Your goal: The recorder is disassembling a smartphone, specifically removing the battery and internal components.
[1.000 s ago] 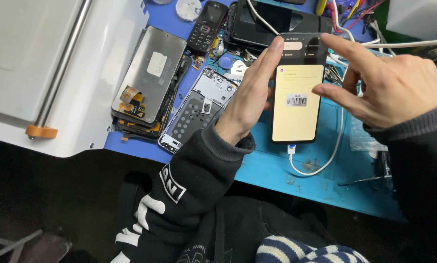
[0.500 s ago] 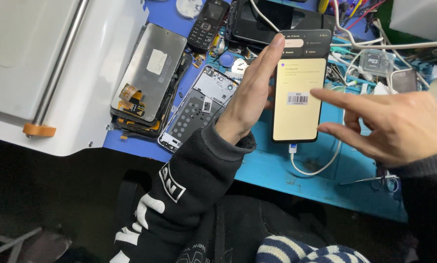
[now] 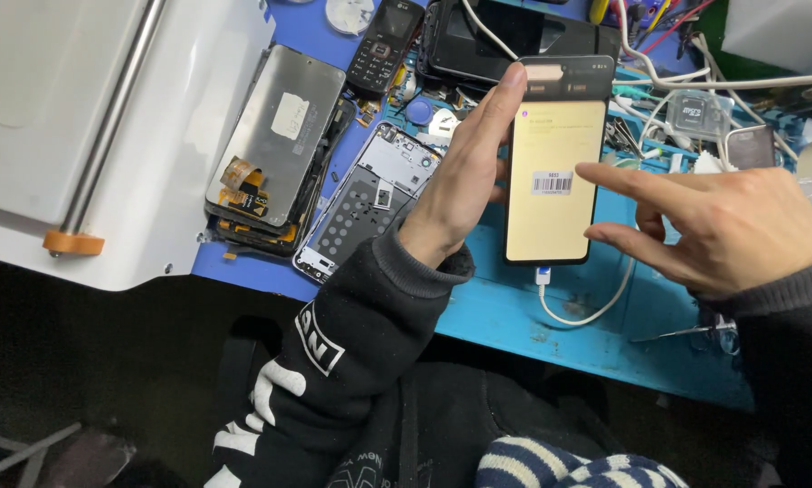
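- Smartphone (image 3: 555, 163) held upright above the blue bench (image 3: 569, 312), its lit screen pale yellow with a small barcode label at mid-height and a dark band across the top.
- Nearest the camera, a dark lap and a striped blue-and-white cloth (image 3: 560, 463) at the bottom edge.
- Left hand (image 3: 460, 185), in a black sleeve with white lettering, cups the phone's left edge; its grip is a loose, nearly flat clasp, fingers stretched up along the side to the top corner, thumb hidden behind.
- Right hand (image 3: 731, 226), in a dark grey sleeve, holds nothing; its forefinger points left, the tip at the screen's right edge just beside the barcode. Whether it touches the glass cannot be told. The other fingers curl loosely.
- A white charging cable (image 3: 587, 312) is plugged into the phone's bottom and loops across the bench.
- Metal tweezers (image 3: 686, 334) lie on the bench below the right hand.
- Left of the left hand, an opened phone frame (image 3: 361, 203) lies face down, showing its inner plate and circuit parts.
- Further left, a detached display panel (image 3: 275, 136) with orange flex ribbons rests on a stack of similar panels.
- A white machine housing (image 3: 189, 181) with a metal rod and an orange tab fills the upper left.
- Farther back, a black keypad phone (image 3: 383, 45) and a dark device (image 3: 487, 41) lie on the bench.
- At the far right, tangled white cables (image 3: 695, 86) and a small clear plastic case (image 3: 695, 113).
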